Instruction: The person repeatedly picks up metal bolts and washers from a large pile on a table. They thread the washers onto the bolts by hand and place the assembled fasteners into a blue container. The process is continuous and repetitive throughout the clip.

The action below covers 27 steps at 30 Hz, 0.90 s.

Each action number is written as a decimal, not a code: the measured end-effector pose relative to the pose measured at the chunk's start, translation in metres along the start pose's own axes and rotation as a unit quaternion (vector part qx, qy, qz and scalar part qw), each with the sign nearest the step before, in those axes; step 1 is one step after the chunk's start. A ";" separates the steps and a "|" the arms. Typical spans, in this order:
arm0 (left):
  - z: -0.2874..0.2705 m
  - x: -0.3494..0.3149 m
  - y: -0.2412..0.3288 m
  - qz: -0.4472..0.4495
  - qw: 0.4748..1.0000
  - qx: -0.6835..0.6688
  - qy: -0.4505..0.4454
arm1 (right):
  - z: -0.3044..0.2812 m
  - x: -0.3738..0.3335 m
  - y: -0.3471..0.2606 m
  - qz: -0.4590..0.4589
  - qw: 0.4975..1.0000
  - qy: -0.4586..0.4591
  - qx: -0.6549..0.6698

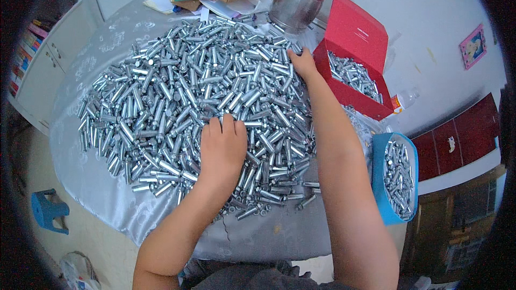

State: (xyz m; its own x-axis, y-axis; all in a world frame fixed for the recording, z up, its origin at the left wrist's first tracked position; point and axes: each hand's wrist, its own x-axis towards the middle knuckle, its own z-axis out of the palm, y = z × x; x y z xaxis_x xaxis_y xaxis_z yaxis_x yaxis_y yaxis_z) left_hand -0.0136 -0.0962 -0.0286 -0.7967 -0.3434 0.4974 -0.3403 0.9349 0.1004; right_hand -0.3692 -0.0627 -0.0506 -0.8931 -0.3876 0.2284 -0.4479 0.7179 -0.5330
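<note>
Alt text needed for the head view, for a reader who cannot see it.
A person's left hand and right hand rest palm-down on a large heap of shiny silver metal cylinders covering a round grey-clothed table. At the right, an open red cardboard box and a blue tray hold more cylinders.

The pile of bolts point(199, 91) is bright plated metal, smooth and shiny, sitting on a silky grey tablecloth point(102, 37) with a glossy sheen (a faint woven pattern shows in it). The pot point(297, 0) looks like brushed steel, the red box point(355, 35) is matt cardboard, and the blue tub point(379, 172) and stool point(48, 210) look like plastic.
</note>
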 end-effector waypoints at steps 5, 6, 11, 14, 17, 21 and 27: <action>-0.007 0.000 -0.003 0.031 0.999 0.002 0.006 | -0.005 0.008 -0.014 0.040 0.996 -0.049 -0.067; -0.008 0.001 -0.002 0.029 1.000 0.004 0.002 | -0.008 0.008 -0.019 0.043 0.994 -0.062 -0.083; -0.010 0.005 0.003 0.015 0.999 0.001 -0.044 | 0.000 0.041 -0.008 0.034 0.985 -0.109 -0.128; -0.013 0.006 0.004 0.001 0.997 0.002 -0.074 | 0.012 0.067 -0.014 0.048 0.985 -0.151 -0.075; -0.010 0.005 0.002 -0.001 0.998 0.021 -0.065 | 0.015 0.065 -0.037 0.063 0.974 -0.202 -0.078; -0.007 0.005 0.001 0.002 0.999 0.023 -0.048 | 0.015 0.060 -0.065 0.095 0.976 -0.160 -0.116; -0.007 0.006 0.001 0.010 0.998 0.029 -0.052 | 0.030 0.073 -0.067 0.062 0.974 -0.112 -0.186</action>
State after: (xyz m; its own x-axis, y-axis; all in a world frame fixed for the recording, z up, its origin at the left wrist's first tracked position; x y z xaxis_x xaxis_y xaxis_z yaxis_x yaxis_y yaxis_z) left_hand -0.0157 -0.0964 -0.0194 -0.8499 -0.3350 0.4067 -0.3502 0.9359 0.0391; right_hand -0.4029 -0.1565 -0.0221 -0.9282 -0.3712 -0.0239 -0.3591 0.9110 -0.2029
